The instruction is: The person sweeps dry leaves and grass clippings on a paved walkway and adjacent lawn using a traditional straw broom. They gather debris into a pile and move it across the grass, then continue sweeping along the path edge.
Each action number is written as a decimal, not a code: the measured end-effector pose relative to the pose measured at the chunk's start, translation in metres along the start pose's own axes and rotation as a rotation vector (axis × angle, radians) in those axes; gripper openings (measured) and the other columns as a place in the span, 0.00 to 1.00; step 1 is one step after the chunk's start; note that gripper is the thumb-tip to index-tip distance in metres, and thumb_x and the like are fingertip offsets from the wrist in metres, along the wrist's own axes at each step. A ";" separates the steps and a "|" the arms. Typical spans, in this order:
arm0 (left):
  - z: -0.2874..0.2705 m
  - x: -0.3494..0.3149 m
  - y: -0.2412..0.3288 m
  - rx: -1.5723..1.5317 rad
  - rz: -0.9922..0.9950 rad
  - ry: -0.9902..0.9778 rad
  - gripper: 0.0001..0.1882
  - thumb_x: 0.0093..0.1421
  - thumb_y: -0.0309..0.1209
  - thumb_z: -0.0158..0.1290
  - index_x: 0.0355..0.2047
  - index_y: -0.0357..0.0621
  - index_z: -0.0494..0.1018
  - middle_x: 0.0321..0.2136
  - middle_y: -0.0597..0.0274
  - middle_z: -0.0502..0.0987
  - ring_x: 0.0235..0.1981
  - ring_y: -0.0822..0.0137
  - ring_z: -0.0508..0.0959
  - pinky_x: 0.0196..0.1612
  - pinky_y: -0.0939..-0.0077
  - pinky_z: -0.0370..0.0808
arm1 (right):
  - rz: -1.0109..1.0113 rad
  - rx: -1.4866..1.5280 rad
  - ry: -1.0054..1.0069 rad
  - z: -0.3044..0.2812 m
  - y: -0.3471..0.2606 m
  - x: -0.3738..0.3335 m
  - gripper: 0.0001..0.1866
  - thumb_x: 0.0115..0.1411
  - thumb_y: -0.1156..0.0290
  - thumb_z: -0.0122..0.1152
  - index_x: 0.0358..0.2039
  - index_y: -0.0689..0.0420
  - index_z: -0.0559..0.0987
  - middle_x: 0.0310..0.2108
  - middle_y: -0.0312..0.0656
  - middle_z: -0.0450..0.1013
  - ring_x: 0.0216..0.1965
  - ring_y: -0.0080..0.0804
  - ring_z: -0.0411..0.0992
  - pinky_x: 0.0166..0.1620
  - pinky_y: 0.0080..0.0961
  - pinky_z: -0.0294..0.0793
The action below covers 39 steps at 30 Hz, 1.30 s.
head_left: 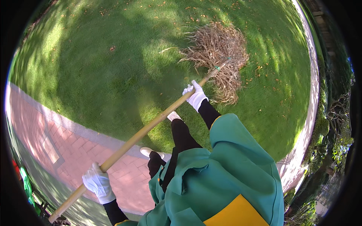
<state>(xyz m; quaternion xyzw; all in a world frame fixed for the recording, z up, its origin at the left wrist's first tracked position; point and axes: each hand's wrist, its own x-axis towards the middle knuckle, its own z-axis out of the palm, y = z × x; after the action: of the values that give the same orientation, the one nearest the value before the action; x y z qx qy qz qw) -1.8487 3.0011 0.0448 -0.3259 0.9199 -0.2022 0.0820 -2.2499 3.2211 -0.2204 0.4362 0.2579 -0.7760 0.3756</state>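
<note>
The broom (151, 125) lies diagonally across the frame, its pole running from the lower left corner region to the right of upper centre, where it ends in a wide bristle head (222, 43) of dry, brown stalks. A green tie (217, 67) sits on the pole near that end and presumably helps bind the stalks to it.

Both hands wear white gloves, likely as protection against the rough pole. The left hand (98, 184), at lower left, is closed around the rear part of the pole, leaving a short length projecting behind it. The right hand (196, 98), just right of centre, is closed around the front part, near the bristles. The hands are well apart; this wide spacing appears suited to carrying the weight of the bulky head at the front while the rear hand controls the angle.

The bristle head is over the grass (113, 75); whether its full weight rests there cannot be determined. Scattered leaves (259, 67) lie to its right.

One pale shoe (174, 116) is on the grass near the centre, ahead of the second, which is by the grey kerb (102, 139) bordering the brick path (128, 177). The staggered stance probably aids balance with the load held forward.
</note>
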 end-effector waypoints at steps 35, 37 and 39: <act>-0.261 -0.666 -0.058 0.571 -0.561 -0.865 0.10 0.50 0.40 0.55 0.21 0.51 0.80 0.14 0.63 0.77 0.18 0.66 0.78 0.23 0.71 0.73 | 0.870 -0.273 -0.079 -0.354 0.190 -0.297 0.11 0.59 0.65 0.59 0.27 0.52 0.67 0.16 0.29 0.62 0.21 0.25 0.66 0.44 0.42 0.76; -0.217 -0.599 -0.024 0.551 -0.383 -0.668 0.09 0.50 0.38 0.54 0.20 0.49 0.78 0.14 0.61 0.76 0.18 0.63 0.78 0.22 0.69 0.72 | 0.629 -0.217 -0.147 -0.367 0.116 -0.255 0.12 0.58 0.65 0.61 0.29 0.55 0.68 0.15 0.30 0.65 0.19 0.26 0.67 0.41 0.43 0.77; -0.160 -0.520 0.038 0.051 -0.465 -0.723 0.07 0.50 0.33 0.53 0.21 0.45 0.76 0.16 0.57 0.76 0.20 0.60 0.78 0.25 0.65 0.72 | 0.398 -0.134 0.014 -0.376 0.027 -0.208 0.13 0.57 0.63 0.61 0.24 0.51 0.67 0.14 0.30 0.61 0.16 0.27 0.63 0.32 0.39 0.74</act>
<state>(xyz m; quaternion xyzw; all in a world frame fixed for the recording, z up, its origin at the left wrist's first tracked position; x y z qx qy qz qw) -1.5128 3.4078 0.1837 -0.5724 0.7287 -0.1107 0.3592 -1.9761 3.5529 -0.2244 0.4578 0.2202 -0.6645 0.5481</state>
